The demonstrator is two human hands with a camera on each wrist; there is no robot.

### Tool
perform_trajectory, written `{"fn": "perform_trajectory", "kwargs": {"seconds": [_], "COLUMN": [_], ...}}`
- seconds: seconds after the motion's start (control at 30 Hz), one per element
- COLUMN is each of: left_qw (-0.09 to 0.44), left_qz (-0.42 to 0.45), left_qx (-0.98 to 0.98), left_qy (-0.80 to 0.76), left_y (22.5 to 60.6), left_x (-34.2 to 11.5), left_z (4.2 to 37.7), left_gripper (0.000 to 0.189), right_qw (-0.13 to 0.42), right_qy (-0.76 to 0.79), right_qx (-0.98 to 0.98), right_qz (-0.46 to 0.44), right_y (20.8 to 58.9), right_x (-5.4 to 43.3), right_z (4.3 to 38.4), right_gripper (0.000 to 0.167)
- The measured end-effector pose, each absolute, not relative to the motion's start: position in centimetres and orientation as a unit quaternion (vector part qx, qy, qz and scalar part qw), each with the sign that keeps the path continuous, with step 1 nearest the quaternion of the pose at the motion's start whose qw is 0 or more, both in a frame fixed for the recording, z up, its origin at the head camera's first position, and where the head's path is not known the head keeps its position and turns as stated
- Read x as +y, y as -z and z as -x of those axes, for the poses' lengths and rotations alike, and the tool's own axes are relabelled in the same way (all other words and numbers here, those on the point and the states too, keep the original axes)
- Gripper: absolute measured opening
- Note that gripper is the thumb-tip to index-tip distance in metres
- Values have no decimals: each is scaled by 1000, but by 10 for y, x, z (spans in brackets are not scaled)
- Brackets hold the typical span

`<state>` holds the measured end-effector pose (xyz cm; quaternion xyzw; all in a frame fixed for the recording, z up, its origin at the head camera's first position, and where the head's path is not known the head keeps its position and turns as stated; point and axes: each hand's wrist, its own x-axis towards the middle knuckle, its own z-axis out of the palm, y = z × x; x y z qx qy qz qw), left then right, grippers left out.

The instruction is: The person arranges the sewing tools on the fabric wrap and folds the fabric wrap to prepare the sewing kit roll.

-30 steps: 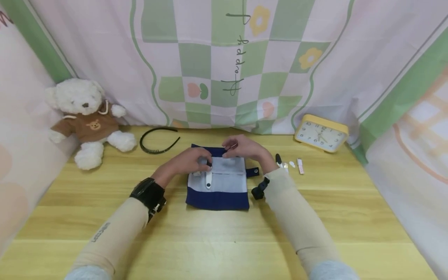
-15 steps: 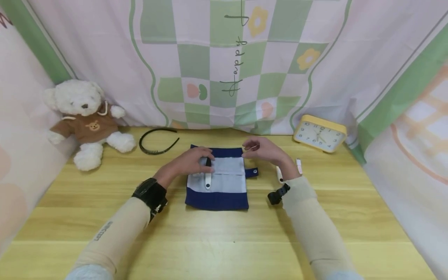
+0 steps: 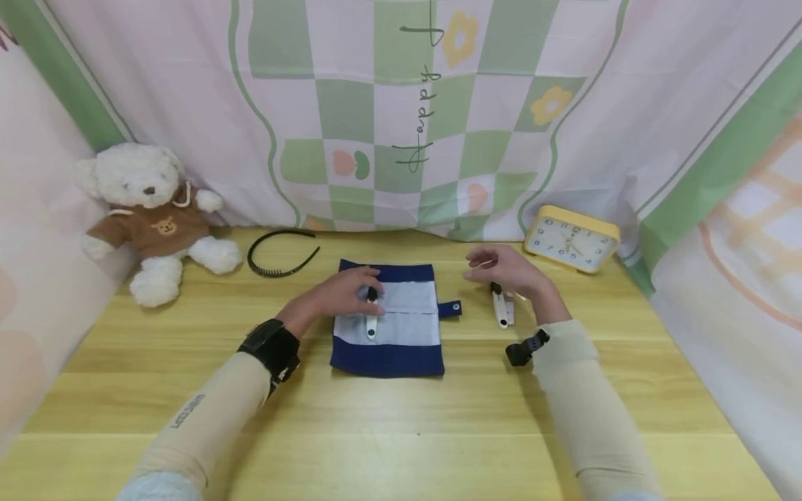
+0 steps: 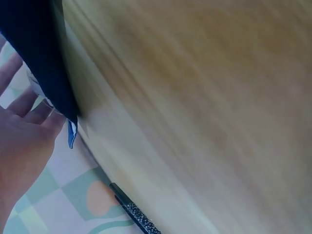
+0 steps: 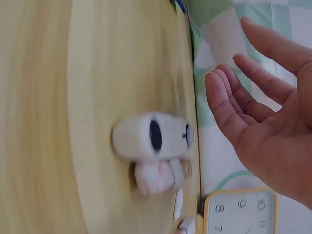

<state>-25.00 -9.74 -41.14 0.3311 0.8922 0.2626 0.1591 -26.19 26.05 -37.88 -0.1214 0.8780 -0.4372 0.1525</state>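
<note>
A navy-and-grey fabric pouch (image 3: 407, 327) lies flat and unfolded, its snap strap (image 3: 450, 309) pointing right. On its left half is a slim white tool with a black end (image 3: 372, 325). My left hand (image 3: 338, 292) rests over the pouch's left edge, thumb and forefinger apart on either side of the black end; in the left wrist view the pouch hides part of the fingers. Beyond the strap, my right hand (image 3: 510, 270) hovers with loosely bent fingers and nothing in them. Beneath it lie a second white tool with a black end (image 3: 500, 311) and a small pinkish-white item (image 5: 157, 176).
A black toothed headband (image 3: 276, 273) lies behind the left hand. At the back left sits a white teddy bear (image 3: 156, 216) in a brown top. A yellow alarm clock (image 3: 571, 239) stands back right, before a checkered curtain (image 3: 351, 111).
My right hand has moved right, from above the pouch's far edge to over the small items. The left hand stays at the pouch, its thumb and forefinger spread slightly wider.
</note>
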Motion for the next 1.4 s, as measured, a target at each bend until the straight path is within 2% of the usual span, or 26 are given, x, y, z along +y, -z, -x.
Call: {"fn": "perform_trajectory", "kwargs": {"seconds": [0.57, 0.77, 1.0, 1.4], "left_qw": [193, 195, 198, 204], "left_qz": [-326, -321, -322, -319], "left_qx": [888, 886, 885, 884], "left_qy": [-262, -271, -273, -274], "left_y": [408, 409, 412, 409], "left_x": [-92, -93, -91, -88], "left_z": [246, 247, 249, 248], "left_gripper": [43, 33, 24, 18], "right_qw": [169, 167, 175, 167], "right_qy": [443, 412, 372, 366], "right_qx": [877, 892, 909, 913], "right_qz": [81, 78, 68, 74], "right_y": [390, 393, 394, 394], "right_x": [296, 298, 297, 295], "right_z": [260, 261, 264, 268], "right_gripper": [57, 52, 56, 44]}}
